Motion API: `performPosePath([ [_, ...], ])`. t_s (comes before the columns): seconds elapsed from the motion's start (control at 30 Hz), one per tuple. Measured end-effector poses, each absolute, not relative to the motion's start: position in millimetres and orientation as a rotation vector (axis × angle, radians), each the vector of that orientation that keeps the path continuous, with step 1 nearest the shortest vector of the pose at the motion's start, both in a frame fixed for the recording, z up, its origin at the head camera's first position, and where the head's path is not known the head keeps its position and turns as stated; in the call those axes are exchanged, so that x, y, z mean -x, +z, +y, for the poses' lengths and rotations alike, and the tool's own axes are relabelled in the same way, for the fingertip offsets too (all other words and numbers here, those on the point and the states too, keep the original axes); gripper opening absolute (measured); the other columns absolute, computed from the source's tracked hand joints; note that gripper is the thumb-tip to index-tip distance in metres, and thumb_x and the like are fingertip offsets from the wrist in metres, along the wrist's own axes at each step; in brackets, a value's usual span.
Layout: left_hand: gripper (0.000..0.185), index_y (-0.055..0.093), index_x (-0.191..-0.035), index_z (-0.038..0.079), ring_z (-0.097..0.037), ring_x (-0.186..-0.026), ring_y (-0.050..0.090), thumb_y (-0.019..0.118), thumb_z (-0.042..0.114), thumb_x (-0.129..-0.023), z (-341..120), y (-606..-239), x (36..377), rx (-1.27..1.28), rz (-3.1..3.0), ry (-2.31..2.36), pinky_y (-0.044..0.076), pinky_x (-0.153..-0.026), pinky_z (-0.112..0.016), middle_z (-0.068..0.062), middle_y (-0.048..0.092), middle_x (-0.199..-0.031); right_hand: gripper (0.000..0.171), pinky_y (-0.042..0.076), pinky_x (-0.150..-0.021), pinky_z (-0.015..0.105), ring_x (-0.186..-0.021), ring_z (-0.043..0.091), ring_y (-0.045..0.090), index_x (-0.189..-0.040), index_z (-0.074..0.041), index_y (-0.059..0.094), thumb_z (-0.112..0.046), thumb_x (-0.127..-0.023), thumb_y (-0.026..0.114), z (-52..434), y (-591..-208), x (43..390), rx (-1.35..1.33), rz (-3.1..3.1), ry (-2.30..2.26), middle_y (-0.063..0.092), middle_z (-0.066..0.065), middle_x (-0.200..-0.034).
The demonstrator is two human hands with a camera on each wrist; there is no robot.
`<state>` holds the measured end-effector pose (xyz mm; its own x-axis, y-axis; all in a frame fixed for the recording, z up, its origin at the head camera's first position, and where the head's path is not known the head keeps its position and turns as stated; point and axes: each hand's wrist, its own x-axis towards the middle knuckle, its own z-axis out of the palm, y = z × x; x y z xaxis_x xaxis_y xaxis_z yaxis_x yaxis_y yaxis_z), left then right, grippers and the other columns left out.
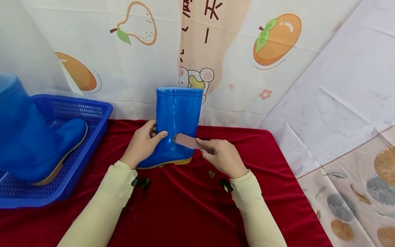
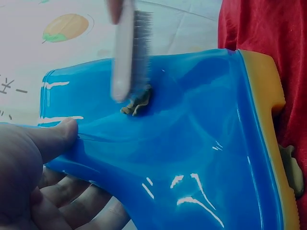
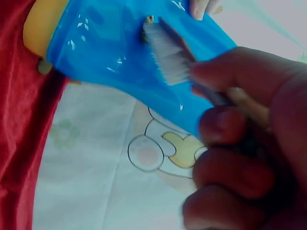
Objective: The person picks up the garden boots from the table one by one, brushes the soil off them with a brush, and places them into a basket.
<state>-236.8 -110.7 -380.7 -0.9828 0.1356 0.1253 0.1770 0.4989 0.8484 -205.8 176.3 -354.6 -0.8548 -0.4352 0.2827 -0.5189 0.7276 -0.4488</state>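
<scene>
A blue rain boot point(image 1: 180, 113) with a yellow sole stands upright on the red cloth, its toe to the left. My left hand point(image 1: 142, 142) grips the ankle, thumb on the near side and fingers behind, as the left wrist view shows. In my right hand point(image 1: 223, 153) is a pinkish brush point(image 1: 186, 141), its pale bristles point(image 3: 165, 55) against the boot's side. At the brush's tip a brownish-green, mud-like lump point(image 2: 136, 104) clings to the shaft. Another such lump point(image 2: 291, 170) lies beside the sole in the left wrist view.
On the left, a blue plastic basket point(image 1: 103, 116) holds another blue boot point(image 1: 26, 133). A small brownish bit point(image 1: 211, 174) lies on the red cloth point(image 1: 185, 212) near my right wrist. A printed curtain point(image 1: 237, 99) hangs right behind the boot.
</scene>
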Motion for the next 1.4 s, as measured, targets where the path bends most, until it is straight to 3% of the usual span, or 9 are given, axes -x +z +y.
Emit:
performPosePath([
  [0.13, 0.057, 0.046, -0.151, 0.007, -0.035, -0.107, 0.065, 0.062, 0.036, -0.104, -110.9, -381.0, 236.4, 0.306, -2.67, -1.5, 0.051, -0.102, -0.06, -0.019, 0.067, -0.127, 0.042, 0.048, -0.055, 0.023, -0.063, 0.005, 0.052, -0.137, -0.018, 0.068, -0.014, -0.096, 0.075, 168.5, -355.6, 206.2, -0.863, -2.636, 0.87, 0.078, -0.002, -0.108],
  [0.3, 0.054, 0.045, -0.151, 0.007, -0.033, -0.102, 0.063, 0.061, 0.032, -0.106, -110.4, -380.8, 235.7, 0.34, -2.66, -1.491, 0.053, -0.099, -0.057, -0.017, 0.067, -0.123, 0.044, 0.045, -0.052, 0.022, -0.061, 0.007, 0.048, -0.139, -0.018, 0.067, -0.014, -0.095, 0.076, 160.2, -360.4, 205.5, -0.86, -2.587, 0.802, 0.07, -0.006, -0.082],
  [0.5, 0.055, 0.042, -0.153, 0.009, -0.034, -0.105, 0.064, 0.058, 0.035, -0.107, -110.9, -380.9, 234.8, 0.325, -2.687, -1.515, 0.051, -0.102, -0.061, -0.016, 0.066, -0.123, 0.042, 0.041, -0.049, 0.024, -0.054, 0.007, 0.042, -0.138, -0.019, 0.067, -0.017, -0.097, 0.075, 162.2, -360.5, 205.7, -0.779, -2.722, 0.688, 0.063, -0.009, -0.071],
  [0.67, 0.054, 0.043, -0.151, 0.009, -0.034, -0.102, 0.063, 0.058, 0.036, -0.107, -112.4, -381.1, 235.5, 0.297, -2.684, -1.529, 0.052, -0.1, -0.06, -0.016, 0.065, -0.12, 0.041, 0.041, -0.048, 0.024, -0.051, 0.008, 0.043, -0.137, -0.018, 0.068, -0.015, -0.096, 0.075, 166.6, -353.7, 204.6, -0.752, -2.825, 0.757, 0.077, -0.002, -0.09],
  [0.87, 0.054, 0.043, -0.151, 0.009, -0.034, -0.102, 0.062, 0.058, 0.036, -0.106, -114.5, -380.7, 235.3, 0.285, -2.677, -1.532, 0.052, -0.1, -0.06, -0.017, 0.065, -0.122, 0.039, 0.04, -0.048, 0.025, -0.048, 0.009, 0.041, -0.135, -0.018, 0.07, -0.014, -0.096, 0.074, 171.9, -346.7, 203.0, -0.763, -2.864, 0.805, 0.075, -0.003, -0.086],
  [1.0, 0.055, 0.044, -0.151, 0.009, -0.034, -0.102, 0.063, 0.06, 0.036, -0.106, -114.1, -379.8, 235.4, 0.298, -2.675, -1.527, 0.052, -0.1, -0.059, -0.016, 0.066, -0.121, 0.039, 0.05, -0.055, 0.022, -0.06, 0.004, 0.055, -0.135, -0.017, 0.069, -0.014, -0.096, 0.074, 171.6, -348.7, 204.2, -0.816, -2.733, 0.919, 0.078, -0.001, -0.113],
  [1.07, 0.055, 0.045, -0.151, 0.009, -0.033, -0.103, 0.063, 0.06, 0.036, -0.105, -113.6, -379.5, 235.4, 0.317, -2.676, -1.522, 0.052, -0.1, -0.059, -0.016, 0.067, -0.122, 0.041, 0.052, -0.058, 0.022, -0.066, 0.003, 0.058, -0.137, -0.016, 0.069, -0.014, -0.096, 0.074, 170.2, -351.2, 204.9, -0.847, -2.656, 0.934, 0.076, -0.001, -0.119],
  [1.23, 0.056, 0.044, -0.152, 0.008, -0.034, -0.105, 0.065, 0.061, 0.034, -0.105, -112.5, -379.6, 235.5, 0.347, -2.682, -1.51, 0.052, -0.101, -0.06, -0.017, 0.067, -0.124, 0.045, 0.046, -0.055, 0.023, -0.062, 0.006, 0.049, -0.14, -0.018, 0.066, -0.015, -0.096, 0.075, 164.1, -359.2, 206.1, -0.883, -2.624, 0.808, 0.076, -0.005, -0.095],
  [1.4, 0.057, 0.043, -0.152, 0.008, -0.035, -0.106, 0.065, 0.06, 0.036, -0.105, -111.0, -380.0, 236.3, 0.339, -2.691, -1.504, 0.051, -0.102, -0.061, -0.017, 0.067, -0.126, 0.043, 0.043, -0.05, 0.023, -0.055, 0.006, 0.044, -0.138, -0.019, 0.067, -0.016, -0.096, 0.075, 160.9, -364.7, 206.5, -0.861, -2.745, 0.73, 0.063, -0.011, -0.071],
])
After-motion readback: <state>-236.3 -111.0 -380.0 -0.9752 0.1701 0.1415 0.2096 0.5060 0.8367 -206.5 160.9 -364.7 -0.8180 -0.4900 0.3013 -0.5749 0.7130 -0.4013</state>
